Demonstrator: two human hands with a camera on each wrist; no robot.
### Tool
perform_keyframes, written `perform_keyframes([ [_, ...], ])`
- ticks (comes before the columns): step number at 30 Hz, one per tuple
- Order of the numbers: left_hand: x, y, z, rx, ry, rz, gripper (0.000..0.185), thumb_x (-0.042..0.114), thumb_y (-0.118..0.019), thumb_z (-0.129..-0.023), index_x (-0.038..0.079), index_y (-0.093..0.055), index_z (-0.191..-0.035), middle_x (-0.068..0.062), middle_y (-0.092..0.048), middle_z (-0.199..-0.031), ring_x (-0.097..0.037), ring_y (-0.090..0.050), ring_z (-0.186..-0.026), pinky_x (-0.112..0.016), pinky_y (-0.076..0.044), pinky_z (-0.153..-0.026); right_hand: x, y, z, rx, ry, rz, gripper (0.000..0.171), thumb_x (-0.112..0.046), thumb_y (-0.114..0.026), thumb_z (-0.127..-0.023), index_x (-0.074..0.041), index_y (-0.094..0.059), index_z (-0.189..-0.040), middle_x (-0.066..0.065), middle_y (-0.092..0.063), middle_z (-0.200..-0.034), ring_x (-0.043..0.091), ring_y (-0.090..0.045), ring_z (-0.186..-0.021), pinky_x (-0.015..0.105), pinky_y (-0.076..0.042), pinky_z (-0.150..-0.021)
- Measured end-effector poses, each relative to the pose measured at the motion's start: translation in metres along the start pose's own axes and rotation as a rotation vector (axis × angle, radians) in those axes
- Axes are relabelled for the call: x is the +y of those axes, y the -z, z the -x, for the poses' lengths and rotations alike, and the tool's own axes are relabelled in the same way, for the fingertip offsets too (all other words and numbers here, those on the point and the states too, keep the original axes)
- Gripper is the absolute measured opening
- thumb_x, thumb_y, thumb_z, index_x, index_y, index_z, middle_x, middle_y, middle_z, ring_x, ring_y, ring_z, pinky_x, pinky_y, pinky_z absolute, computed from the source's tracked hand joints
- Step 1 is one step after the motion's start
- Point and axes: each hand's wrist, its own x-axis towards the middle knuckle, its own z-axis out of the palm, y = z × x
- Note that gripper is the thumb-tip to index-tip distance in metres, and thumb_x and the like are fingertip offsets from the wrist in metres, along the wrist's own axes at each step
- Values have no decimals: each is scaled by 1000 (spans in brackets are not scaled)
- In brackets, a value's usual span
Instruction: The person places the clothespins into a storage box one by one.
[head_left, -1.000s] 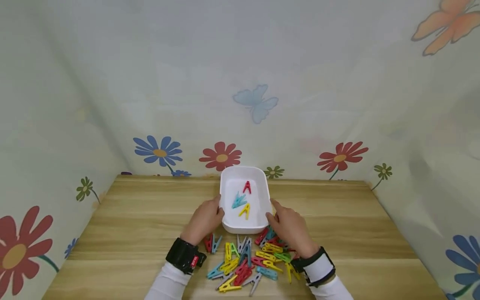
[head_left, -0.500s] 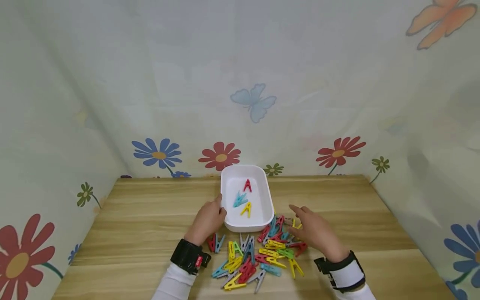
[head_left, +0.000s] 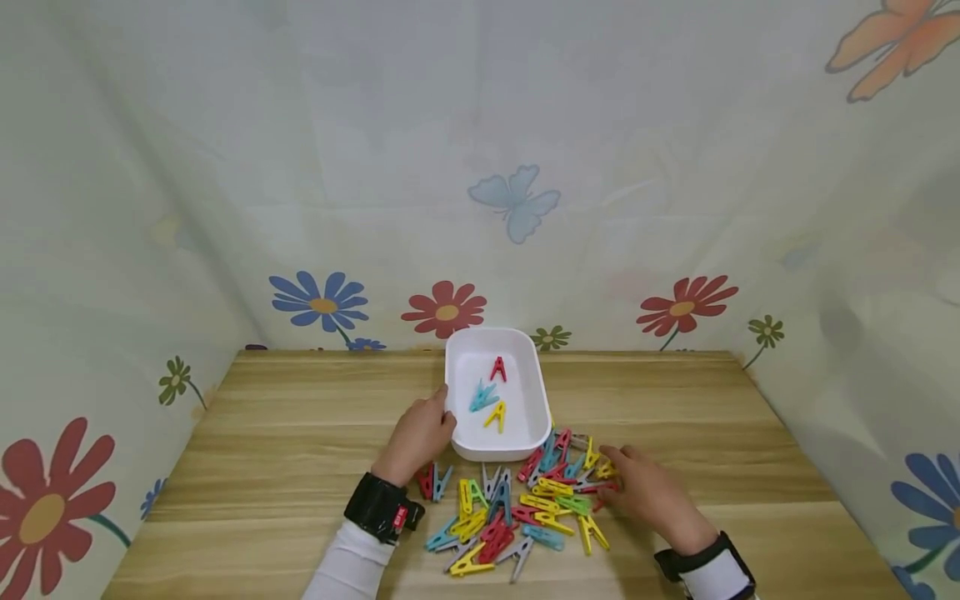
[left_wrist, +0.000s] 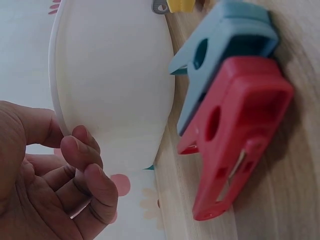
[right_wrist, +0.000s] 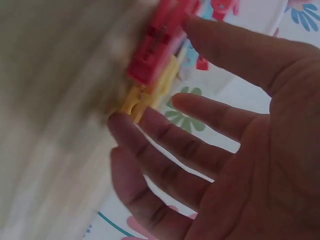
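A white plastic tray [head_left: 465,433] stands at the middle of the table, with a few clothespins in it: red [head_left: 498,369], light blue [head_left: 483,397] and yellow [head_left: 496,416]. My left hand [head_left: 420,430] pinches the tray's left rim between thumb and fingers, as the left wrist view shows. Below that hand lie a red clothespin [left_wrist: 240,135] and a blue-grey clothespin [left_wrist: 220,45]. My right hand [head_left: 651,493] is at the right edge of a clothespin pile, fingers spread and slightly bent. In the right wrist view its fingertips are by a yellow clothespin [right_wrist: 135,102] and a red clothespin [right_wrist: 157,45].
Several loose clothespins [head_left: 495,542] in red, yellow, green, blue and grey lie in front of the tray and to its right. The wooden table [head_left: 322,400] meets a flower-printed cloth backdrop [head_left: 360,208] at the back and sides.
My right hand has let go of the tray's right side and moved right and down to the clothespin pile. The left hand has stayed on the tray.
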Motion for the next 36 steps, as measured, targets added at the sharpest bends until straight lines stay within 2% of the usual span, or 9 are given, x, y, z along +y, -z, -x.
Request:
perform_keyframes([
  [5, 0, 0, 1, -9, 8, 6, 57, 21, -51, -100, -2, -36, -150, -4, -49, -67, -18, -49, -52, -26, -38, -49, 3, -7, 0, -9, -7, -26, 50, -25, -76, -84, -6, -62, -128, 20, -65, -120, 37, -65, -103, 55, -52, -81],
  [13, 0, -2, 1, 2, -2, 1, 56, 20, -51, -100, -2, -37, -149, -3, -46, -65, -18, -48, -50, -26, -37, -48, 5, -15, -2, 52, 12, -57, 27, -15, -74, -85, -6, -67, -109, 8, -68, -93, 19, -64, -80, 40, -51, -67],
  [21, 1, -1, 1, 3, 5, 6, 56, 21, -51, -100, -1, -37, -150, -3, -44, -62, -18, -48, -49, -26, -37, -48, 4, -13, -3, 53, 27, -85, 22, -12, -73, -85, -6, -67, -105, 2, -63, -81, 13, -55, -71, 34, -46, -62],
  [27, 1, 1, 0, -2, 9, 3, 57, 21, -51, -100, 0, -36, -150, -4, -47, -66, -18, -48, -50, -26, -38, -48, 4, -3, -7, 115, 54, -77, 22, -15, -74, -85, -5, -67, -104, 2, -60, -80, 13, -52, -68, 32, -42, -59],
  [36, -1, -1, 0, -13, 10, 11, 57, 22, -51, -100, 0, -35, -151, -4, -48, -66, -18, -49, -50, -26, -39, -48, -9, 28, -22, 179, 127, -44, 23, -17, -74, -86, -8, -68, -106, 4, -66, -88, 15, -60, -74, 34, -51, -63],
])
